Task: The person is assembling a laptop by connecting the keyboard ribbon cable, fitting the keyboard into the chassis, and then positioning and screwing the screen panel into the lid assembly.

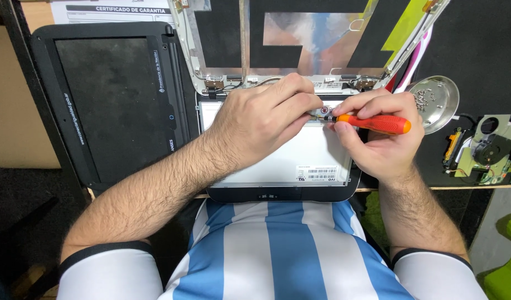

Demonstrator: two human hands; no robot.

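Right hand (380, 139) fingers closed around orange screwdriver (374, 123); left hand (263, 119) fingers pinching connector (322, 112) on panel (300, 153).

Left hand (261, 125) rests on pale flat laptop screen panel (277, 158), fingers pinching a small connector at its top edge. Right hand (380, 139) grips orange-handled screwdriver (374, 123), tip at the same spot. Round metal dish of screws (436, 103) just right, on the dark surface (477, 50).
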